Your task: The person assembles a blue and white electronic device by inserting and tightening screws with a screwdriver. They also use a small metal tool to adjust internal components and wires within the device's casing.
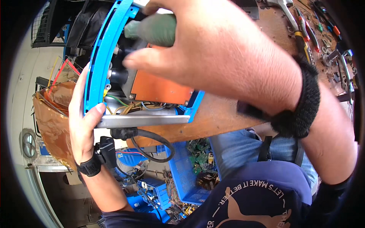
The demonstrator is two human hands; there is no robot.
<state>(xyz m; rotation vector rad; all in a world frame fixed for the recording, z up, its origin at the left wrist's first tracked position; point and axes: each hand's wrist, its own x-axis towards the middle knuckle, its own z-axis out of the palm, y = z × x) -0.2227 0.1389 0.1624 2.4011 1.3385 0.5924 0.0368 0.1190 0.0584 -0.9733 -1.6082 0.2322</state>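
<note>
Along the near left edge of the desk, your left hand had its grip closed on the near left corner of the blue-framed device, thumb over the edge. Your right hand was over the orange plate, thumb spread from a green rounded object, probably a tool handle; with the blur, I could not tell whether that grip was closed. The step looked like work inside the opened device, calling next for a steady left hold and care around the exposed wires.
</note>
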